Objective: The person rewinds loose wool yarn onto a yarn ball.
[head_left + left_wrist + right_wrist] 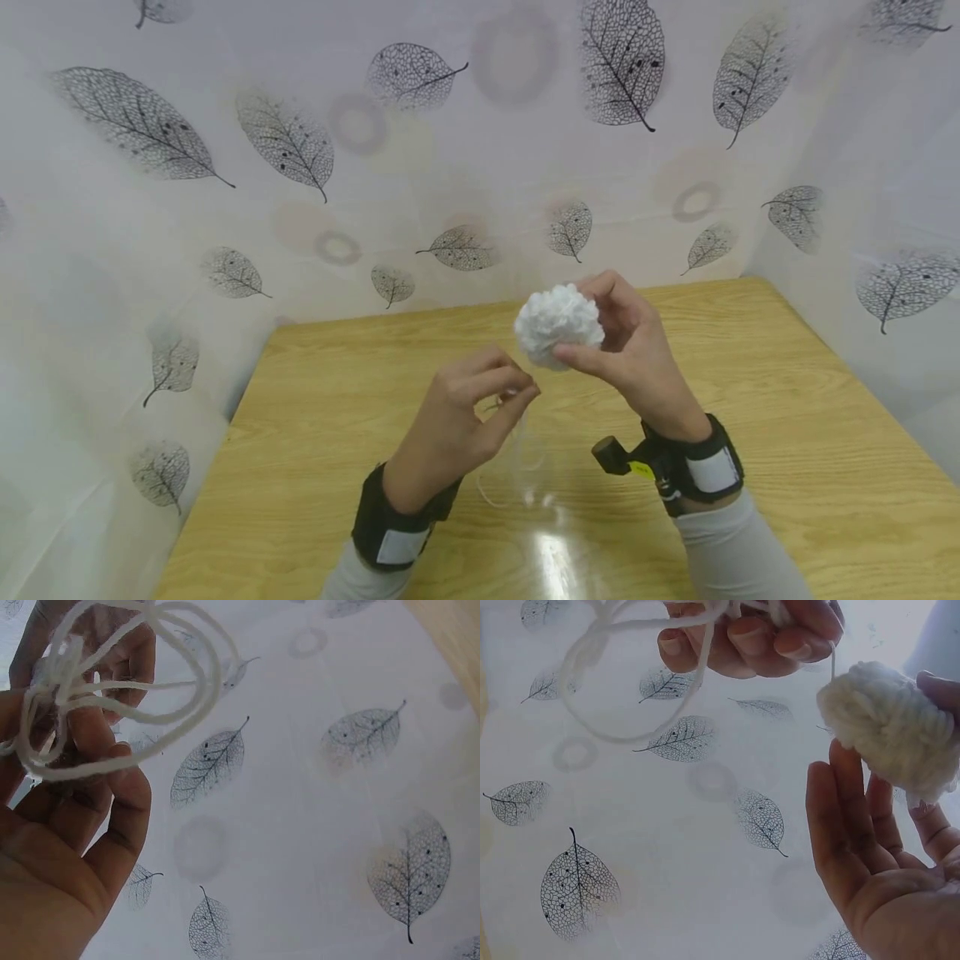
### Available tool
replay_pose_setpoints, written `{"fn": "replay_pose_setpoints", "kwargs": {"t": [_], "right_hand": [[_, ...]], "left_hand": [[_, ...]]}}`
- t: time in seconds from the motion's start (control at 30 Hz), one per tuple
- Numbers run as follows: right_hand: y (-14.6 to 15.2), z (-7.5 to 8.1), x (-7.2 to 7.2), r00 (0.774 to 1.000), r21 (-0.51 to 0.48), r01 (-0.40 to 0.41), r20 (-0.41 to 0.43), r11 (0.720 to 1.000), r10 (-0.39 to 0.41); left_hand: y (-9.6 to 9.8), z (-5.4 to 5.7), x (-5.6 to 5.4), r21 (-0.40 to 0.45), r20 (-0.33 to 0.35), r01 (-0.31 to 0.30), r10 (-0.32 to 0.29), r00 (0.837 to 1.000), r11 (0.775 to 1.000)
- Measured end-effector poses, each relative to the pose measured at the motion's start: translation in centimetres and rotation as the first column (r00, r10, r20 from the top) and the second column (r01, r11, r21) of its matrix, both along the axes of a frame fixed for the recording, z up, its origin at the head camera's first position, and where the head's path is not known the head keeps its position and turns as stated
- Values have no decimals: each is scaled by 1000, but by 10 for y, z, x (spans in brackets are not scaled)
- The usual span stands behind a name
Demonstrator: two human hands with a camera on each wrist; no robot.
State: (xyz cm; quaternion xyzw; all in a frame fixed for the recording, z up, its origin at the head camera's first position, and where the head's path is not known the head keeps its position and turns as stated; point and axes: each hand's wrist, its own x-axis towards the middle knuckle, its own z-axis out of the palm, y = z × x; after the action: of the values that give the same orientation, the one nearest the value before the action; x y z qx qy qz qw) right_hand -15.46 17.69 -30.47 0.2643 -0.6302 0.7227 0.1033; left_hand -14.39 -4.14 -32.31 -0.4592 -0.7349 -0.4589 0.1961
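Observation:
A white, bumpy piece of yarn work [558, 323], rounded and thick, is held up by my right hand [637, 358] between thumb and fingers. In the right wrist view the yarn piece [889, 727] shows rows of chunky stitches. Just left of it and lower, my left hand [472, 408] pinches white yarn with thumb and fingertips. Loose loops of the yarn [202, 682] hang from the left hand in the left wrist view. A strand runs from those fingers to the yarn piece in the right wrist view.
Beneath both hands lies a wood-grain table [322, 433], with a bright reflection near its front. Pale sheeting [465, 167] printed with grey leaves surrounds the table's back and sides. Each wrist wears a black strap [405, 521].

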Motion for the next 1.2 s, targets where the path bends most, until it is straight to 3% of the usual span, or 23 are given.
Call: {"fn": "replay_pose_setpoints", "kwargs": {"t": [0.4, 0.57, 0.67, 0.77, 0.9, 1.07, 1.13, 1.2], "right_hand": [[-7, -5, -9, 990, -24, 50, -129, 998, -52], [-8, -7, -11, 985, 101, 95, -154, 990, -79], [-7, -8, -10, 988, 267, 102, -138, 958, -67], [-4, -8, -9, 995, 418, 48, -104, 907, -5], [-3, -8, -8, 995, 510, -49, -54, 859, 89], [-2, -6, -6, 984, 544, -150, 2, 825, 177], [-2, -6, -6, 974, 568, -202, 34, 798, 223], [-1, -5, -5, 962, 613, -245, 60, 751, 266]], "left_hand": [[1, 0, 2, -38, 11, 153, -153, 988, 987], [-1, 3, 3, -19, 13, 154, -154, 988, 988], [-6, 4, 3, 20, 27, 112, -113, 993, 993], [-12, 5, 0, 62, 24, 10, -11, 1000, 998], [-19, 5, -3, 86, 6, -126, 126, 992, 988], [-19, 3, -8, 61, -16, -166, 167, 986, 984], [-19, 2, -9, 60, -24, -172, 173, 985, 983], [-18, 1, -9, 68, -28, -185, 187, 982, 980]]}}
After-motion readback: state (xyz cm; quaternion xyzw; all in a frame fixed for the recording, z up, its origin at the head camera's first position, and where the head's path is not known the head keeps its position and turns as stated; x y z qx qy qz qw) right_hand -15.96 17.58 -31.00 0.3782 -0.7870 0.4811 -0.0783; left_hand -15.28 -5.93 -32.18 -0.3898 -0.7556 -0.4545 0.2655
